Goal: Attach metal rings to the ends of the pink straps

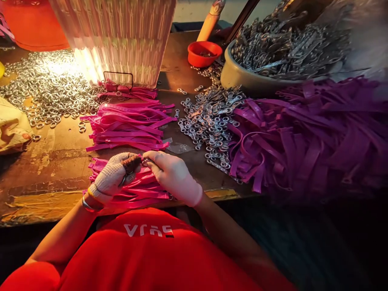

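Observation:
My left hand (113, 176), in a dotted white work glove with a worn brown patch at the fingers, is closed in front of my chest. A bit of pink strap (140, 156) shows at its fingertips. My right hand (176, 173), in a thin white glove, meets it there, thumb and forefinger pinching a small dark metal piece (146, 161), mostly hidden. Both hands are above a bundle of pink straps (145, 190) at the table's front edge. Just beyond them lies another stack of pink straps (127, 125).
Loose metal rings (54, 89) cover the left back. Metal links (209, 117) are heaped right of centre, beside purple straps (303, 137). A grey basin (242, 76) of metal parts, a small red bowl (204, 54) and a ribbed translucent panel (121, 40) stand behind. A red lampshade (36, 24) hangs back left.

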Demonstrator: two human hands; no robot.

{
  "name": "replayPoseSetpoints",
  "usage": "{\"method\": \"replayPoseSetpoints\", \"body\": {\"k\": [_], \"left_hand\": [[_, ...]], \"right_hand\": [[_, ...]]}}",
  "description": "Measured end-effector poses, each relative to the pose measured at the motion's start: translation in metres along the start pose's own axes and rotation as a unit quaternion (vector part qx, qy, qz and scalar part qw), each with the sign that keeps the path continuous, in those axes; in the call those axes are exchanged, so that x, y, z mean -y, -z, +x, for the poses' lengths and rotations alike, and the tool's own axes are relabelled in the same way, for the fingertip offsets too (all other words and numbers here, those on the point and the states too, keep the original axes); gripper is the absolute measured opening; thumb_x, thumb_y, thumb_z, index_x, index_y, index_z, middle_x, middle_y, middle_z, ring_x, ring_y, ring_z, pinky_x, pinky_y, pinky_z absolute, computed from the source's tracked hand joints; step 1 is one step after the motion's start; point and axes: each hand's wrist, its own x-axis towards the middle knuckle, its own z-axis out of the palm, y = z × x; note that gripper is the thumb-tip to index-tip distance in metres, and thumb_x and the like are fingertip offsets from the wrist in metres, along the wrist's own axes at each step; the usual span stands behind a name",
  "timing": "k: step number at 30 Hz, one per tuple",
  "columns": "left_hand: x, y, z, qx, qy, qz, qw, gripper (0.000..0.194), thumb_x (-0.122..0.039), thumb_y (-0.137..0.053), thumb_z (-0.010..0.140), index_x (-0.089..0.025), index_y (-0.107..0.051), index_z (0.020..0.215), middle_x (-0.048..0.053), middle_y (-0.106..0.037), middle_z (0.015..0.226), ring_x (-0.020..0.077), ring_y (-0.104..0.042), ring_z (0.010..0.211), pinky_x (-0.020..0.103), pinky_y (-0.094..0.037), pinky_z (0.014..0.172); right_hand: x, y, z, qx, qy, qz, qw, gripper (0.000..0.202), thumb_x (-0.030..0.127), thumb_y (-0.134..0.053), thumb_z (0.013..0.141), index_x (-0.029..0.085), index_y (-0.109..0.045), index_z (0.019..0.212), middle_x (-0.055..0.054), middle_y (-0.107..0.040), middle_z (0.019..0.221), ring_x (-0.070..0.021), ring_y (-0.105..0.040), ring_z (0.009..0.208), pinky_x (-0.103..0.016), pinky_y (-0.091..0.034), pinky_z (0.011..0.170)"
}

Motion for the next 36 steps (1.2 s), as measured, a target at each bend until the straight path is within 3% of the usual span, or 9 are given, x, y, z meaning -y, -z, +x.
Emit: {"method": "replayPoseSetpoints", "body": {"k": [5, 9, 11, 15, 20, 25, 28, 30, 36], "left_hand": [[0.002, -0.002, -0.012, -0.001, -0.002, 0.090, 0.996, 0.041, -0.056, -0.067, 0.085, -0.018, -0.057, 0.076, -0.005, -0.047, 0.051, 0.0068, -0.036, 0.040, 0.020, -0.025, 0.037], [0.006, 0.005, -0.012, -0.004, -0.123, 0.284, 0.951, 0.035, -0.048, -0.066, 0.087, -0.016, -0.061, 0.073, -0.001, -0.057, 0.061, 0.0095, -0.044, 0.055, 0.020, -0.034, 0.049], [0.009, 0.009, -0.009, -0.007, -0.155, 0.323, 0.934, 0.035, -0.046, -0.065, 0.087, -0.016, -0.060, 0.070, 0.000, -0.059, 0.064, 0.0105, -0.046, 0.060, 0.021, -0.036, 0.053], [0.019, 0.016, -0.001, 0.052, -0.049, 0.258, 0.964, 0.038, -0.048, -0.051, 0.094, -0.018, -0.056, 0.071, -0.003, -0.050, 0.055, 0.0100, -0.039, 0.047, 0.022, -0.031, 0.045], [0.034, 0.017, 0.007, 0.035, -0.170, 0.334, 0.926, 0.024, -0.034, -0.061, 0.085, -0.016, -0.059, 0.070, 0.001, -0.060, 0.070, 0.0123, -0.048, 0.065, 0.023, -0.039, 0.060], [0.042, 0.010, 0.000, 0.021, -0.067, 0.174, 0.982, 0.036, -0.051, -0.056, 0.094, -0.018, -0.059, 0.080, -0.003, -0.052, 0.056, 0.0101, -0.041, 0.048, 0.023, -0.030, 0.046], [0.042, 0.006, -0.008, -0.013, -0.063, 0.145, 0.987, 0.038, -0.054, -0.061, 0.092, -0.018, -0.058, 0.079, -0.004, -0.050, 0.054, 0.0097, -0.041, 0.046, 0.023, -0.030, 0.045], [0.040, 0.005, -0.012, -0.018, -0.076, 0.177, 0.981, 0.038, -0.052, -0.062, 0.092, -0.018, -0.058, 0.076, -0.004, -0.051, 0.055, 0.0099, -0.042, 0.048, 0.023, -0.032, 0.047], [0.040, 0.004, -0.013, 0.000, -0.100, 0.289, 0.952, 0.033, -0.038, -0.055, 0.094, -0.016, -0.059, 0.070, -0.002, -0.055, 0.057, 0.0107, -0.045, 0.054, 0.022, -0.033, 0.051]], "right_hand": [[0.010, -0.011, -0.006, 0.069, 0.009, -0.227, 0.971, 0.030, 0.014, -0.040, 0.101, 0.018, -0.064, 0.117, -0.009, -0.069, 0.098, -0.0211, -0.063, 0.088, -0.029, -0.041, 0.075], [0.011, -0.018, -0.009, 0.089, 0.008, -0.303, 0.949, 0.032, 0.017, -0.034, 0.103, 0.016, -0.062, 0.119, -0.010, -0.066, 0.092, -0.0210, -0.059, 0.077, -0.033, -0.031, 0.064], [0.010, -0.023, -0.009, 0.076, -0.001, -0.306, 0.949, 0.035, 0.020, -0.031, 0.105, 0.016, -0.061, 0.122, -0.010, -0.067, 0.094, -0.0209, -0.059, 0.078, -0.033, -0.029, 0.064], [0.006, -0.032, -0.009, 0.072, -0.005, -0.296, 0.953, 0.039, 0.022, -0.029, 0.107, 0.017, -0.063, 0.123, -0.010, -0.069, 0.096, -0.0209, -0.061, 0.080, -0.033, -0.031, 0.067], [0.002, -0.037, -0.007, 0.055, -0.035, -0.253, 0.965, 0.035, 0.025, -0.036, 0.106, 0.016, -0.064, 0.126, -0.011, -0.072, 0.108, -0.0216, -0.065, 0.092, -0.030, -0.039, 0.077], [0.010, -0.022, -0.002, 0.077, -0.057, -0.181, 0.979, 0.041, 0.028, -0.049, 0.103, 0.018, -0.053, 0.142, -0.012, -0.069, 0.131, -0.0226, -0.067, 0.110, -0.029, -0.046, 0.090], [0.015, -0.014, 0.002, 0.143, -0.097, -0.200, 0.964, 0.049, 0.037, -0.058, 0.098, 0.021, -0.050, 0.144, -0.009, -0.075, 0.119, -0.0255, -0.072, 0.101, -0.030, -0.049, 0.081], [0.015, -0.013, 0.003, 0.175, -0.116, -0.236, 0.949, 0.039, 0.039, -0.055, 0.099, 0.022, -0.058, 0.134, -0.009, -0.078, 0.104, -0.0267, -0.074, 0.092, -0.030, -0.048, 0.074], [0.004, -0.024, -0.005, 0.210, 0.007, -0.319, 0.924, 0.036, 0.037, -0.041, 0.101, 0.010, -0.064, 0.104, -0.018, -0.072, 0.083, -0.0310, -0.071, 0.078, -0.033, -0.039, 0.060]]}}
